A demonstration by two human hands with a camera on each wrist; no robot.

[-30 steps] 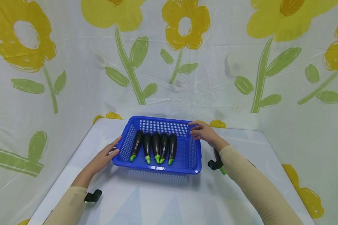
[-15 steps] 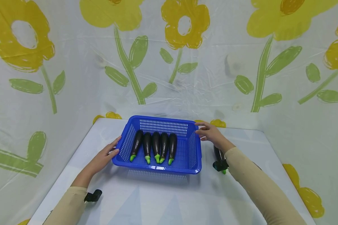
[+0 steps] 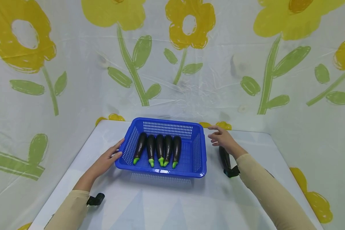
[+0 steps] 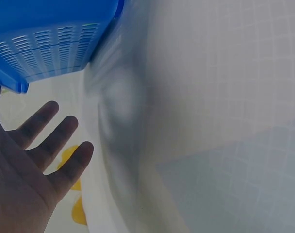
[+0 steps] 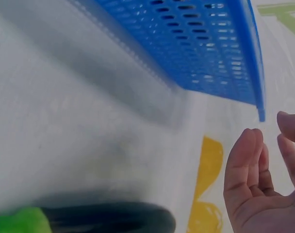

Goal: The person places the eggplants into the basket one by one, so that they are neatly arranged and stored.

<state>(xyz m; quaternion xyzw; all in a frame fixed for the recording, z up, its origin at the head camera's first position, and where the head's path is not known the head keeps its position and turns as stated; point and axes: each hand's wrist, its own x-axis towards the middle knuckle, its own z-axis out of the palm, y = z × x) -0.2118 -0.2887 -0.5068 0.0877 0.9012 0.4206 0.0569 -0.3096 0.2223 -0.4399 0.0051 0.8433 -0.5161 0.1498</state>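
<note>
The left hand (image 3: 104, 161) lies flat and wide against the blue basket (image 3: 199, 155). The right hand (image 3: 224, 139) floats loose above an eggplant (image 3: 225, 157) on the table (image 3: 166, 204).

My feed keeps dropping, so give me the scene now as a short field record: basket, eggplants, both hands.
basket: blue basket on the white table
in basket: five eggplants side by side, green ends toward the person
outside basket: one eggplant on the table, right of the basket
left hand: open, fingers at the basket's left rim
right hand: open, apart from the basket, above the loose eggplant
</note>
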